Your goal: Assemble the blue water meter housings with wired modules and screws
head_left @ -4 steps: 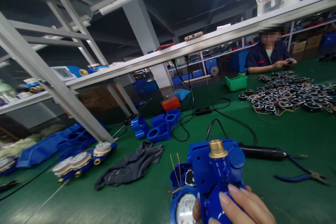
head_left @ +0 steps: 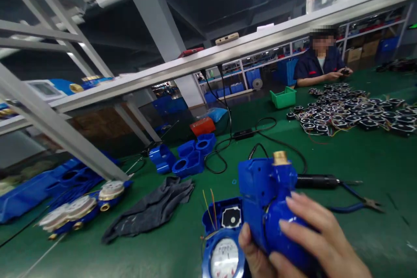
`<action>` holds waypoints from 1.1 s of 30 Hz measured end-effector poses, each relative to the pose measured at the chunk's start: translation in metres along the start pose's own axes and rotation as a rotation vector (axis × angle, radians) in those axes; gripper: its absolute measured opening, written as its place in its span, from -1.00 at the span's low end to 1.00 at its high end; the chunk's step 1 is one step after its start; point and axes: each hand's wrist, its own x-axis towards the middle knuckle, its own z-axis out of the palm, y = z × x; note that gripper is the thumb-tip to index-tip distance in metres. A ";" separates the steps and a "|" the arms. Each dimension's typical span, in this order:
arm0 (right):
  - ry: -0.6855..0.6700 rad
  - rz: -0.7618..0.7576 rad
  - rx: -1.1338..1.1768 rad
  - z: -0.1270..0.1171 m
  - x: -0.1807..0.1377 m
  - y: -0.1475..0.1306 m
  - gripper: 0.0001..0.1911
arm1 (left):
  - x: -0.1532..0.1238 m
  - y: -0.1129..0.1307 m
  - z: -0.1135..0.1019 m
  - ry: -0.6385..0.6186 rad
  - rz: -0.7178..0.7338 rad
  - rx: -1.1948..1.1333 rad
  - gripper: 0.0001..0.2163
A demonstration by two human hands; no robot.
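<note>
My right hand (head_left: 312,239) is closed around a blue water meter (head_left: 288,234) with a threaded brass end on top and a flat blue housing on its side. Fingers lie over the rounded body; the thumb rests along the left edge. Just left of it, a second blue water meter (head_left: 224,258) lies face up with a white dial. Its open blue box (head_left: 208,221) holds a black-and-white part, and thin yellow and red wires stick up from it. My left hand is out of view.
A black pen-shaped tool (head_left: 317,181) and blue-handled pliers (head_left: 350,208) lie to the right. Leftward are a grey cloth (head_left: 151,213), blue housings (head_left: 189,160) and several meters (head_left: 80,208). Beyond stand a green bin (head_left: 282,97), wired modules (head_left: 355,110) and a seated co-worker (head_left: 319,63).
The held water meter has turned so more of its rounded side shows. My right hand has moved up into view with it, and the surroundings have shifted left as my head turned.
</note>
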 end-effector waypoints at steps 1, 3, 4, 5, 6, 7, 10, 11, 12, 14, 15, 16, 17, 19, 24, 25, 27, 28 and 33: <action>-0.022 0.072 0.049 -0.009 0.007 0.010 -0.70 | 0.004 -0.004 0.005 -0.027 -0.060 -0.058 -0.41; -0.037 0.228 0.148 -0.024 0.021 0.027 -0.68 | 0.010 -0.010 0.013 -0.096 -0.216 -0.290 -0.33; -0.033 0.273 0.201 -0.029 0.028 0.033 -0.67 | 0.012 -0.011 0.016 -0.125 -0.283 -0.439 -0.39; -0.025 0.288 0.251 -0.033 0.034 0.038 -0.65 | 0.013 -0.010 0.018 -0.144 -0.334 -0.585 -0.48; -0.016 0.286 0.292 -0.035 0.039 0.040 -0.64 | 0.014 -0.007 0.018 -0.158 -0.367 -0.704 -0.53; -0.007 0.278 0.323 -0.036 0.043 0.041 -0.63 | 0.015 -0.002 0.018 -0.163 -0.382 -0.778 -0.54; 0.023 0.255 0.383 -0.034 0.052 0.034 -0.63 | 0.015 0.018 0.012 -0.151 -0.377 -0.788 -0.48; 0.028 0.246 0.399 -0.032 0.055 0.030 -0.63 | 0.014 0.025 0.009 -0.149 -0.370 -0.771 -0.46; 0.026 0.238 0.417 -0.030 0.057 0.026 -0.64 | 0.013 0.032 0.006 -0.145 -0.355 -0.748 -0.46; 0.016 0.213 0.448 -0.023 0.060 0.019 -0.64 | 0.011 0.044 0.000 -0.129 -0.306 -0.680 -0.47; 0.006 0.195 0.464 -0.019 0.061 0.015 -0.63 | 0.010 0.050 -0.005 -0.121 -0.278 -0.641 -0.48; -0.001 0.175 0.481 -0.013 0.062 0.010 -0.63 | 0.009 0.055 -0.010 -0.108 -0.249 -0.605 -0.49; -0.006 0.155 0.498 -0.007 0.063 0.005 -0.63 | 0.008 0.061 -0.017 -0.092 -0.221 -0.571 -0.50; -0.019 0.116 0.525 0.008 0.065 -0.009 -0.63 | 0.004 0.073 -0.033 -0.066 -0.170 -0.523 -0.51; -0.128 -0.021 0.590 0.050 0.073 -0.061 -0.64 | -0.013 0.103 -0.089 -0.072 0.078 -0.475 -0.54; -0.158 -0.073 0.609 0.059 0.075 -0.072 -0.64 | -0.018 0.108 -0.101 -0.051 0.142 -0.460 -0.53; -0.228 -0.179 0.645 0.077 0.077 -0.095 -0.65 | -0.027 0.113 -0.125 0.014 0.267 -0.436 -0.51; -0.269 -0.228 0.662 0.087 0.077 -0.105 -0.64 | -0.031 0.113 -0.136 0.056 0.323 -0.430 -0.51; -0.476 -0.427 0.738 0.134 0.057 -0.151 -0.65 | -0.066 0.099 -0.196 0.339 0.464 -0.523 -0.63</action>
